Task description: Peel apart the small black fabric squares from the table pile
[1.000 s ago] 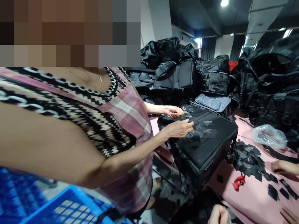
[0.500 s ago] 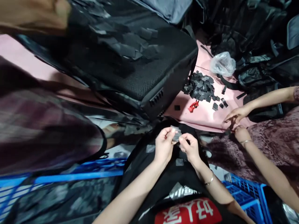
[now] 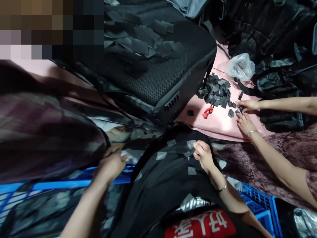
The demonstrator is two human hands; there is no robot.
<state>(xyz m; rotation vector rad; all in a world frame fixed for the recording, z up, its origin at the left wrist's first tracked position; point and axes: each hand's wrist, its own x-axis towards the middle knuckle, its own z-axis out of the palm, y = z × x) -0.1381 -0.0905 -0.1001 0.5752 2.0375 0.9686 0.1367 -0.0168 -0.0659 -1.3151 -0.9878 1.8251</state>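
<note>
My right hand (image 3: 203, 154) rests on my black-clothed lap (image 3: 168, 178), its fingers pinched on a small grey film piece (image 3: 191, 144). Several more grey squares (image 3: 160, 155) lie stuck across the lap. My left hand (image 3: 111, 165) is out to the left over a blue crate (image 3: 74, 183). It is blurred by motion, so I cannot see whether it holds anything. A black backpack (image 3: 158, 76) lies flat ahead with several black patches (image 3: 141, 36) scattered on its mesh back.
A pink table (image 3: 218, 122) carries a heap of black squares (image 3: 215, 92), a red clip (image 3: 208, 111) and a clear plastic bag (image 3: 241, 66). Another person's hands (image 3: 245, 114) pick at squares on the right. A person in plaid (image 3: 44, 132) stands at left. More bags are piled behind.
The view dropped from the neighbour and the bags to my lap. Half a second ago both hands pinched one film piece; now my left hand has swung out left, leaving my right holding it.
</note>
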